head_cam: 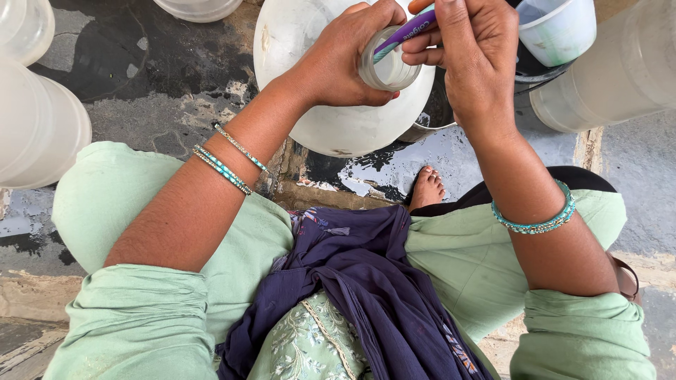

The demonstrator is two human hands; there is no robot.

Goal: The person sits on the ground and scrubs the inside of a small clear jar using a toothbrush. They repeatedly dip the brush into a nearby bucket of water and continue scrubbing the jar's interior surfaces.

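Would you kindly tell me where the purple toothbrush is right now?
In the head view, upper centre, the purple toothbrush is held in the right hand, its end poking into the mouth of the big white jar, whose neck the left hand grips.

Wet, dark stone floor (176, 91) all around. Big pale containers (35, 127) crowd the left edge, another (620, 70) sits at the right. A white cup (556, 28) rests on a dark bucket (535, 70). Bare toes (427, 188) peek out beside a purple scarf (366, 281).
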